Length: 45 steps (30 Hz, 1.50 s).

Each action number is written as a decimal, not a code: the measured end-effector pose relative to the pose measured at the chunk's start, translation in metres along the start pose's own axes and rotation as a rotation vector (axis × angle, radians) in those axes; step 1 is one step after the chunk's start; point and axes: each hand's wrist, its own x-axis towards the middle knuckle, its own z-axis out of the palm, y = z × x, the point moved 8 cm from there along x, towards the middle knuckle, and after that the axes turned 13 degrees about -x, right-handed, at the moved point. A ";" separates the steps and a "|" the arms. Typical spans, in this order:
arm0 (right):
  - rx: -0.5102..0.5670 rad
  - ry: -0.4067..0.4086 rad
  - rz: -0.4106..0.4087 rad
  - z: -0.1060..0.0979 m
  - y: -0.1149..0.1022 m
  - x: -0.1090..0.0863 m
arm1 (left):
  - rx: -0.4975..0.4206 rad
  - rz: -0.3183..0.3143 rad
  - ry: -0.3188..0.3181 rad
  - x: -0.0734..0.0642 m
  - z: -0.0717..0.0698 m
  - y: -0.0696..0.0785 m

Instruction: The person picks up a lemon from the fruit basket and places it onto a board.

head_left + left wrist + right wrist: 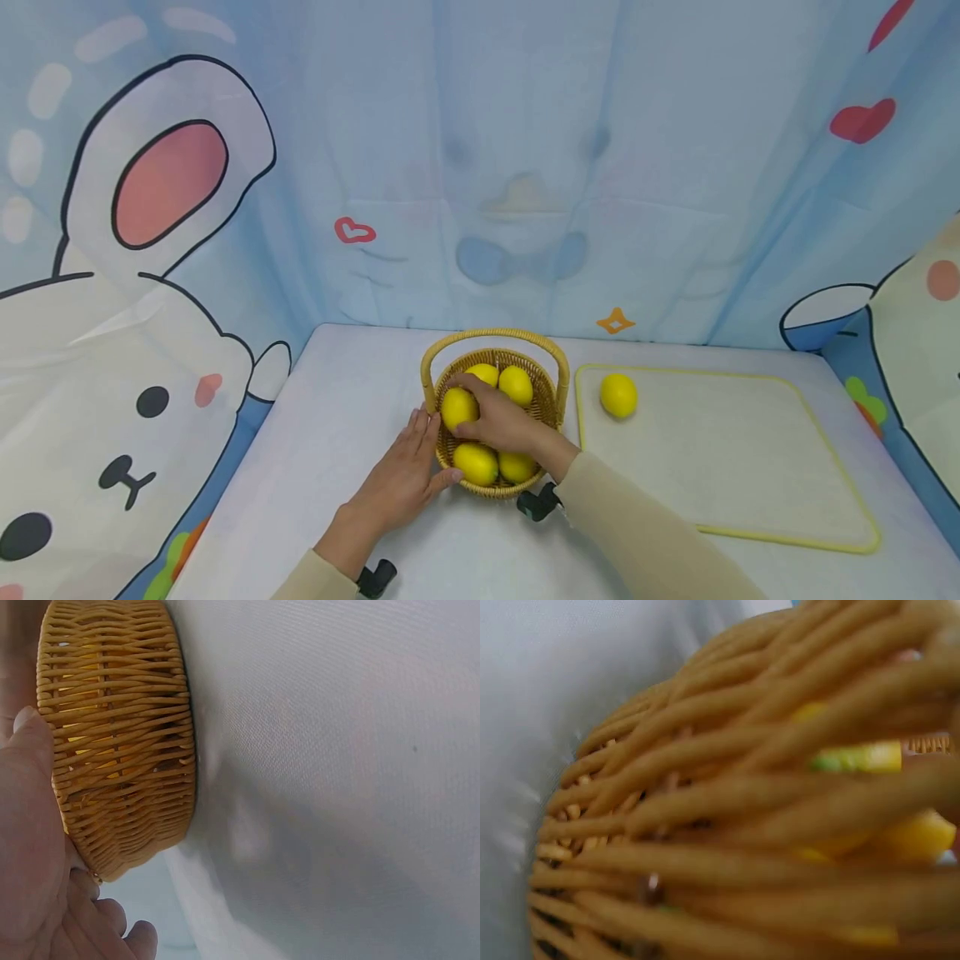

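A round wicker basket (489, 492) with an arched handle (495, 333) holds several yellow lemons. My right hand (504, 419) reaches into it, fingers and thumb curved around a lemon (459, 407) at the basket's left side. Other lemons (516, 385) lie behind and in front of that hand. Against the basket's left outer wall rests my left hand (401, 477), fingers extended and thumb near the front rim. In the left wrist view the woven wall (124, 742) stands beside the left thumb. Blurred weave (682, 810) fills most of the right wrist view, with yellow behind its gaps.
To the right of the basket lies a white board (735, 454) with a yellow edge. One lemon (618, 396) sits on its far left corner. A light cloth covers the table (360, 383), and a blue printed curtain (525, 167) hangs along its back edge.
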 end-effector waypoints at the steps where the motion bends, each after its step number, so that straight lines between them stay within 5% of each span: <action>1: 0.014 0.026 -0.001 -0.003 0.000 -0.001 | 0.002 -0.001 0.001 0.000 0.000 0.000; 26: 0.234 0.238 -0.086 -0.035 0.004 -0.051 | -0.015 -0.020 0.003 0.001 -0.001 0.001; 45: 0.187 0.322 -0.124 -0.055 0.008 -0.093 | 0.007 -0.028 0.006 0.000 -0.001 0.002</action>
